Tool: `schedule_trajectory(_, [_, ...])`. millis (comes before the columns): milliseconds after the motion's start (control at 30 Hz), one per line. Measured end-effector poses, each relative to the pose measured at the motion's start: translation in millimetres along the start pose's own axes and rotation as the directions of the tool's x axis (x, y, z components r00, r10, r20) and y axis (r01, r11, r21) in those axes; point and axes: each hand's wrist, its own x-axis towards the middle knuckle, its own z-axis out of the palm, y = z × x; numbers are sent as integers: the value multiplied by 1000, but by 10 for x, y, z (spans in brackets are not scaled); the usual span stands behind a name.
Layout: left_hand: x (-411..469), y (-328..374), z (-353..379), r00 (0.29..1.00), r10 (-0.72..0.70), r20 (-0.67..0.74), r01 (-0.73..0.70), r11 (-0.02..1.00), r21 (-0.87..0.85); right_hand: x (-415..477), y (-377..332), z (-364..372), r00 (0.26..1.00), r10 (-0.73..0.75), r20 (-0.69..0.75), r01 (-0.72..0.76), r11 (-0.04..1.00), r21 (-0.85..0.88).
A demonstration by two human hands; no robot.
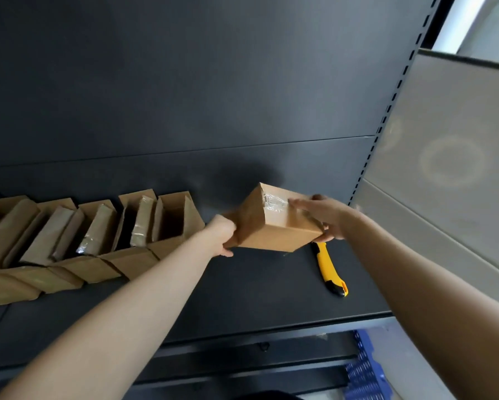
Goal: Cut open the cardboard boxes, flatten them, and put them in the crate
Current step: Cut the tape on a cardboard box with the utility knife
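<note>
A sealed cardboard box (274, 226) is held in the air just above the dark shelf (257, 290), tilted so that its taped face looks up and away from the person. The left hand (223, 233) grips the box's near-left end, fingers curled round the edge. The right hand (326, 216) clasps the opposite end: its fingers (300, 203) lie fairly straight across the taped face, while the rest of the hand wraps under the right corner, though slight blur hides the detail. The clear tape (274, 202) runs along the top face from the far corner toward those fingers, so the seam lies lengthwise between the two hands. The yellow utility knife (329, 267) lies on the shelf just below the right hand, its long axis running toward the person, its far end tucked under the box's corner and its black end nearest the shelf's front edge. The right hand is plainly the nearer one to it, so a cut would likely call for that hand to let go while the left steadies the box. A row of opened boxes (98, 238) stands to the left, not yet flattened, and a blue crate (363, 370) shows below the shelf at lower right.
</note>
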Motion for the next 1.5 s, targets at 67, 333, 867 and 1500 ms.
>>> schedule_trajectory(67, [56, -80, 43, 1000, -4, -10, 6, 983, 181, 28, 70, 65, 999, 39, -24, -39, 999, -23])
schedule_trajectory(333, [92, -109, -5, 975, 221, 4, -219, 961, 169, 212, 167, 282, 992, 43, -120, -58, 991, -119])
schedule_trajectory(867, [135, -78, -50, 863, 454, 220, -502, 725, 473, 816, 655, 102, 951, -42, -308, -121, 861, -493])
schedule_trajectory(1500, [226, -217, -32, 880, 304, 364, -449, 784, 429, 474, 553, -155, 986, -162, -37, 123, 861, -494])
